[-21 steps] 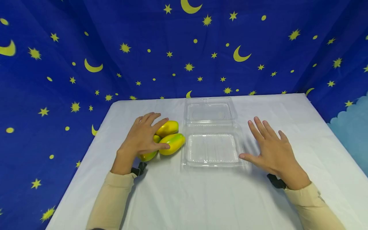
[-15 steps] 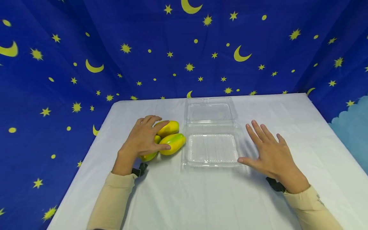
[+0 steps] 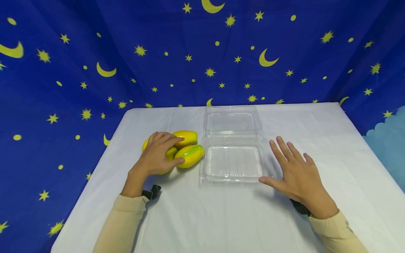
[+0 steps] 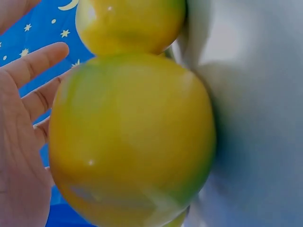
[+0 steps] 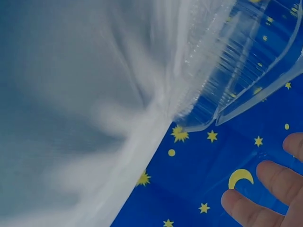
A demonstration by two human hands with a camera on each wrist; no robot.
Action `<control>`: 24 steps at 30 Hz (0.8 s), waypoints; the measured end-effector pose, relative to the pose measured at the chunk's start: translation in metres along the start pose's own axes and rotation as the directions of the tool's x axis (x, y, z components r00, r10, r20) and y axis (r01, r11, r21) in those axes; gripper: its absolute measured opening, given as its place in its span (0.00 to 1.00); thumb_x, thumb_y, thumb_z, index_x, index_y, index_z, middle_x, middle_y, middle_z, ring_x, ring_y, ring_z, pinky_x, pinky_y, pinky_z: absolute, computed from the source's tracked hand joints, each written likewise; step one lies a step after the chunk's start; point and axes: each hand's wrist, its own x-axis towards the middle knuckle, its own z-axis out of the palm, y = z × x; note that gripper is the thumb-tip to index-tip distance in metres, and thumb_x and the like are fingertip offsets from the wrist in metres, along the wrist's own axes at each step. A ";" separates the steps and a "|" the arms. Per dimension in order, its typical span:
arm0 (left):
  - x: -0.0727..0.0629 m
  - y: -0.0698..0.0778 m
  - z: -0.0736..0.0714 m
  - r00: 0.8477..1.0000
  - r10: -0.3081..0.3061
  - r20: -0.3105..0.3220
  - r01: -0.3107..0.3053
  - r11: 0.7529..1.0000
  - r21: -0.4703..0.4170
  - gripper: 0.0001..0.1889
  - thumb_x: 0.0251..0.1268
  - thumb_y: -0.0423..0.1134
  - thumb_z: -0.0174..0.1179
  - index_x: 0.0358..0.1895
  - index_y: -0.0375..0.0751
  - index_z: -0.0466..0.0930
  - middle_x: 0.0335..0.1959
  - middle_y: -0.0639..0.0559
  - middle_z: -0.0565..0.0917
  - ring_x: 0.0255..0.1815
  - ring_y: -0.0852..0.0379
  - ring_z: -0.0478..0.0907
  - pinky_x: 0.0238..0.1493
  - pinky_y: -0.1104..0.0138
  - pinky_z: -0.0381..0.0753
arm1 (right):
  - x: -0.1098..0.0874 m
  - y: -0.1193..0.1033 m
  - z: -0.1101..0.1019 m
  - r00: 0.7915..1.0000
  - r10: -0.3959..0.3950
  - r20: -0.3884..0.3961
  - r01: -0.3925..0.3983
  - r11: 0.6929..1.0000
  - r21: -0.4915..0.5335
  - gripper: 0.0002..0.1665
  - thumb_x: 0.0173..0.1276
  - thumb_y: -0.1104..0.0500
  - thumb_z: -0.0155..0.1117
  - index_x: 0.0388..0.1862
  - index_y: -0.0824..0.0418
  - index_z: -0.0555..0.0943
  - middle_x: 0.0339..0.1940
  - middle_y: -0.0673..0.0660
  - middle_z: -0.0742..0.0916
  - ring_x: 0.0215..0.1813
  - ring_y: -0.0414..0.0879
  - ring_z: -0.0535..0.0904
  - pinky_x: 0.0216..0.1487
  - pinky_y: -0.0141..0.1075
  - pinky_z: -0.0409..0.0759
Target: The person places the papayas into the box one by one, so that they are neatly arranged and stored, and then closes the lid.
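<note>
Several smooth yellow-and-green oval fruits, resembling papayas or mangoes, lie clustered at left on the table. One fruit [image 3: 190,156] points toward the clear plastic clamshell box [image 3: 234,163], and another fruit [image 3: 186,137] lies behind it. My left hand [image 3: 155,153] is over the cluster, fingers spread and slightly bent, covering parts of the other fruits. In the left wrist view a large fruit [image 4: 132,132] stands before the palm; no grip shows, and contact cannot be told. My right hand [image 3: 299,172] hovers right of the box with straight, spread fingers, holding nothing.
The box lies unfolded, its lid [image 3: 232,121] toward the table's far edge. A white cloth [image 3: 221,218] covers the table. Blue fabric [image 3: 177,28] with yellow stars and moons hangs behind and at the sides.
My left hand has shifted slightly left over the fruits, baring a fruit at its far left side. My right hand has moved a little nearer to me and left, fingers still spread.
</note>
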 end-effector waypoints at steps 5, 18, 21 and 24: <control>-0.001 0.003 0.004 1.000 -0.006 0.001 0.006 1.000 -0.030 0.37 0.56 0.68 0.64 0.68 0.56 0.75 0.63 0.52 0.79 0.68 0.47 0.68 0.75 0.38 0.50 | -0.003 -0.001 0.006 1.000 -0.004 0.017 0.004 1.000 0.018 0.69 0.53 0.16 0.56 0.84 0.49 0.46 0.84 0.57 0.58 0.76 0.66 0.63 0.62 0.74 0.65; 0.003 0.006 0.016 0.998 -0.033 0.057 0.033 0.999 -0.001 0.39 0.53 0.71 0.65 0.68 0.59 0.74 0.65 0.53 0.79 0.67 0.47 0.69 0.74 0.33 0.45 | -0.007 -0.006 0.017 0.999 -0.035 0.016 0.035 0.999 0.031 0.64 0.58 0.19 0.57 0.83 0.50 0.51 0.82 0.57 0.62 0.75 0.64 0.66 0.59 0.72 0.68; 0.004 0.006 0.017 0.997 -0.049 0.055 0.049 0.999 -0.004 0.39 0.51 0.72 0.66 0.67 0.61 0.75 0.64 0.55 0.80 0.64 0.50 0.69 0.73 0.35 0.47 | -0.007 -0.006 0.018 0.999 -0.038 0.033 0.037 0.999 0.030 0.64 0.58 0.19 0.55 0.83 0.50 0.50 0.82 0.57 0.62 0.75 0.64 0.66 0.60 0.72 0.68; 0.006 0.004 0.018 0.996 -0.071 0.054 0.072 0.997 -0.008 0.39 0.48 0.74 0.66 0.66 0.64 0.76 0.63 0.58 0.81 0.61 0.53 0.70 0.67 0.41 0.51 | -0.006 -0.007 0.019 0.998 -0.035 0.055 0.033 0.999 0.032 0.63 0.59 0.19 0.54 0.84 0.50 0.50 0.83 0.56 0.61 0.76 0.64 0.66 0.61 0.72 0.67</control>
